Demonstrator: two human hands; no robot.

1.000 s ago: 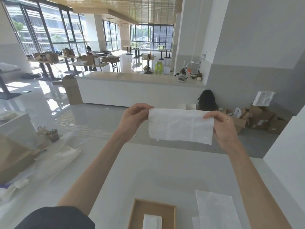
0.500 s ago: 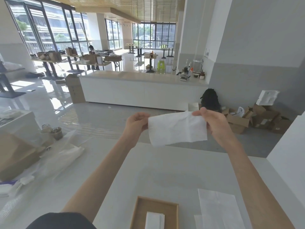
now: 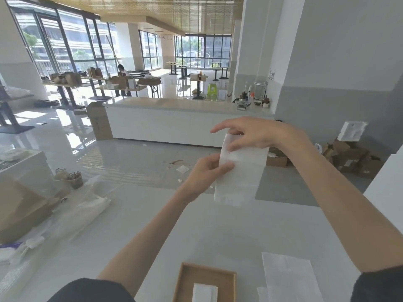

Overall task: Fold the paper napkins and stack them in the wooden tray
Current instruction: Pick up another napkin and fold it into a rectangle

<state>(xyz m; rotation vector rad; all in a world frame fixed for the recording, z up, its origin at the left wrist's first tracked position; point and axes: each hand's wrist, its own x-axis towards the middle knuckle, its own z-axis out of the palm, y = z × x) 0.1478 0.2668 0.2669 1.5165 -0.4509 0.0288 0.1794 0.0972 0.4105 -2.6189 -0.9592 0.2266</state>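
Observation:
I hold a white paper napkin (image 3: 239,177) in the air above the white table, folded into a narrow upright strip. My left hand (image 3: 207,175) pinches its left edge near the middle. My right hand (image 3: 255,136) grips the top of it, fingers over the fold. Below, at the bottom edge of the view, stands the wooden tray (image 3: 185,280) with a folded napkin (image 3: 205,293) lying in it. To the tray's right unfolded napkins (image 3: 290,277) lie flat on the table.
The white table (image 3: 196,232) carries clear plastic wrap (image 3: 87,212), a cardboard box (image 3: 19,212) and small cups (image 3: 74,179) at the left. A white wall block (image 3: 386,188) rises at the right. Beyond lie a long white counter (image 3: 174,123) and cardboard boxes (image 3: 353,155).
My right hand has swung leftward over my left, folding the wide napkin in half into a narrow upright strip. The view has tilted slightly.

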